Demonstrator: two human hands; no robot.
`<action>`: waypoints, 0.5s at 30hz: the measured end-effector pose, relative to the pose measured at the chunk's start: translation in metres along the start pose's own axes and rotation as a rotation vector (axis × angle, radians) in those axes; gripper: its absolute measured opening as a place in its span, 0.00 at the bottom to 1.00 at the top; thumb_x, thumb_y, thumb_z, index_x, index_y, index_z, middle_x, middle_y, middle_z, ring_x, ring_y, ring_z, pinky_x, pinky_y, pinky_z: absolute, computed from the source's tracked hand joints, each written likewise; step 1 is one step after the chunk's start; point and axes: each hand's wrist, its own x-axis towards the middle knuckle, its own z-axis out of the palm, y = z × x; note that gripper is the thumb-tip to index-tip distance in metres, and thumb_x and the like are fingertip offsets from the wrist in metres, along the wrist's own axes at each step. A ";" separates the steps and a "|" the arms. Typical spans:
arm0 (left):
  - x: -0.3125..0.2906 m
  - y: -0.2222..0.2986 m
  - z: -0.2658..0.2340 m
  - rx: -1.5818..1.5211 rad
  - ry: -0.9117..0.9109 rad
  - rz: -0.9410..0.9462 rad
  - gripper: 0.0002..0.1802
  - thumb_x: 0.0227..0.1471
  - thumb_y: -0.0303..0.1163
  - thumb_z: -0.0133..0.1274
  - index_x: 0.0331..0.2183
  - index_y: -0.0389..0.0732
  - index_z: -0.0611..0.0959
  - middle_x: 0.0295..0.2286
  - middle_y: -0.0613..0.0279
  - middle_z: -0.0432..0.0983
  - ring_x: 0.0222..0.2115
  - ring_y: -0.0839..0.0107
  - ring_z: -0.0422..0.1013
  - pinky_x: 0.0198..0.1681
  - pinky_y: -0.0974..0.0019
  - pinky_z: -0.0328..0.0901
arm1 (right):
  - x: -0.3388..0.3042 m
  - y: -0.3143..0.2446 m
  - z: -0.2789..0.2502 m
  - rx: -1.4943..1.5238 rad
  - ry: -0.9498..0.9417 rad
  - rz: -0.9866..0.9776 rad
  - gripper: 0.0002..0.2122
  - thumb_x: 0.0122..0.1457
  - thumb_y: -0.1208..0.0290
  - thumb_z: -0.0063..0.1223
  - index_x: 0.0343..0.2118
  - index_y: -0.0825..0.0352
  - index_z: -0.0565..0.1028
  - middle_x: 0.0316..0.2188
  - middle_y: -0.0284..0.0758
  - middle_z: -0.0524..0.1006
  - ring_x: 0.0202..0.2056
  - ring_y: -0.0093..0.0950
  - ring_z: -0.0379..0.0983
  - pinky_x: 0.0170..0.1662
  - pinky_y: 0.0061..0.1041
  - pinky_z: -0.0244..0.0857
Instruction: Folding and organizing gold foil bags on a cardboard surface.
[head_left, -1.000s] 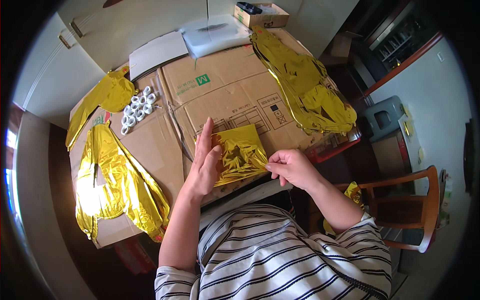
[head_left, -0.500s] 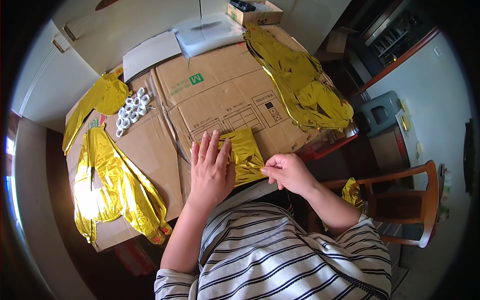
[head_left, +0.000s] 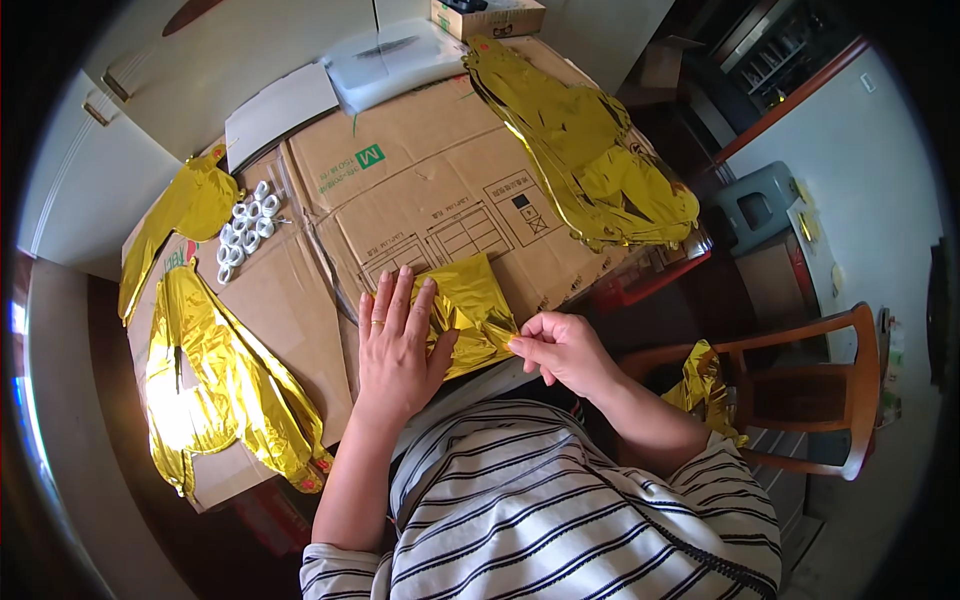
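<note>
Head camera looks down on a surface (head_left: 300, 310) covered with flattened brown cardboard, creased and printed. At its near edge lies a folded gold foil piece (head_left: 470, 310), shiny and crinkled, roughly square. The left hand (head_left: 398, 345) lies flat on the left part of the foil piece, fingers (head_left: 385, 300) spread apart and pressing down, a ring on one of them. The right hand (head_left: 562, 348) sits just right of the foil piece, thumb and forefinger pinched together on its near right corner, the other fingers curled.

Far right of the foil piece, a long heap of gold foil shapes (head_left: 590, 160) lies across the cardboard, wrinkled and glossy, its end hanging over the surface's right edge. Left of the foil piece, well apart, a flat gold foil shape (head_left: 215, 385) stretches along the left edge, bright with glare. Beyond that one lies a smaller gold shape (head_left: 185, 210), and just beside it a cluster of small white rolls (head_left: 245, 228). At the far side sit a white sheet (head_left: 278, 110), a clear plastic bag (head_left: 395, 60) and a small open box (head_left: 490, 15). Right of the foil piece, off the surface, stands a wooden chair (head_left: 800, 400) with another crumpled gold scrap (head_left: 705, 385) against it. Nothing lies between the hands and the foil piece.
</note>
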 end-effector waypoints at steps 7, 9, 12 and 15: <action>0.000 -0.009 -0.004 -0.157 -0.059 -0.050 0.33 0.62 0.38 0.50 0.65 0.40 0.66 0.66 0.47 0.59 0.68 0.48 0.51 0.71 0.45 0.41 | -0.001 0.001 0.003 0.021 0.032 0.008 0.09 0.65 0.68 0.60 0.37 0.71 0.79 0.20 0.30 0.77 0.15 0.13 0.65 0.18 0.14 0.57; -0.001 -0.014 -0.014 -0.321 -0.096 -0.070 0.35 0.64 0.35 0.45 0.69 0.40 0.58 0.66 0.47 0.57 0.69 0.49 0.50 0.71 0.46 0.38 | 0.000 0.004 0.002 0.051 0.032 -0.005 0.10 0.65 0.68 0.60 0.37 0.72 0.79 0.20 0.30 0.77 0.16 0.13 0.66 0.18 0.15 0.59; -0.002 -0.023 -0.025 -0.674 -0.100 -0.124 0.35 0.66 0.36 0.42 0.70 0.39 0.55 0.67 0.47 0.55 0.69 0.50 0.51 0.71 0.49 0.40 | -0.001 0.006 0.004 0.046 0.056 0.005 0.10 0.65 0.68 0.60 0.37 0.72 0.79 0.20 0.30 0.77 0.16 0.13 0.66 0.19 0.14 0.59; -0.001 -0.030 -0.035 -1.041 -0.153 -0.267 0.34 0.67 0.34 0.38 0.71 0.41 0.52 0.68 0.49 0.53 0.67 0.55 0.55 0.67 0.57 0.53 | -0.001 0.010 0.003 0.065 0.077 -0.027 0.09 0.65 0.70 0.59 0.37 0.72 0.79 0.20 0.31 0.77 0.16 0.14 0.67 0.19 0.14 0.60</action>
